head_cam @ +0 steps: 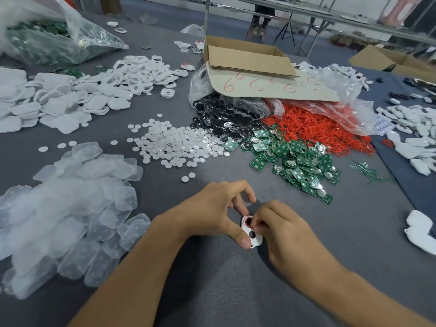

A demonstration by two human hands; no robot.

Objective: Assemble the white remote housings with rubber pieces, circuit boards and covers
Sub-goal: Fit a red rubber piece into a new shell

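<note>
A small white remote housing [252,236] with a red rubber ring in its upper hole sits between my hands near the table's front. My left hand [212,211] grips it from the left, thumb along its edge and fingers curled over the top. My right hand [280,223] pinches at the red ring from the right. Beyond lie heaps of parts: green circuit boards [295,159], red rubber pieces [313,128], black discs [224,121], small white round pieces [174,142], translucent covers [70,208] and white housings [82,95].
An open cardboard box [247,57] and a card marked with red sixes [271,86] rest on plastic bags at the back centre. A clear bag of green boards [47,41] lies back left. More white housings [415,128] are at the right.
</note>
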